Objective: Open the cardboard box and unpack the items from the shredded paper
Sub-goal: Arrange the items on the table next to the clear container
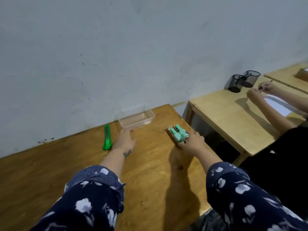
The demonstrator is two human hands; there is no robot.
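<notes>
Two hands reach out ahead of us over a brown wooden table (150,172), both arms in dark blue sleeves (93,197) printed with pale flowers. Our left hand (124,140) lies low over the tabletop with the fingers loosely extended, its fingertips at the near edge of a clear plastic container (137,120) that sits by the wall; whether they actually touch its rim we cannot tell, and nothing is held in that hand. Just to the left of this hand lies a green utility knife (106,137), flat on the wood and pointing toward the wall.

Our right hand (191,144) rests at the near end of a small cardboard box (173,135), the fingers laid against it rather than closed around it. The box sits flat on the table near its right edge, and several mint-green cylindrical items (179,133) lie on top of it, side by side. The view is too soft to make out whether the fingers press the green items or only the cardboard.

Beyond the gap on the right stands a lighter wooden table (225,117) carrying two black mesh pen cups (242,80). Another person's hands (261,90) work there over white paper (276,105), holding something thin.
</notes>
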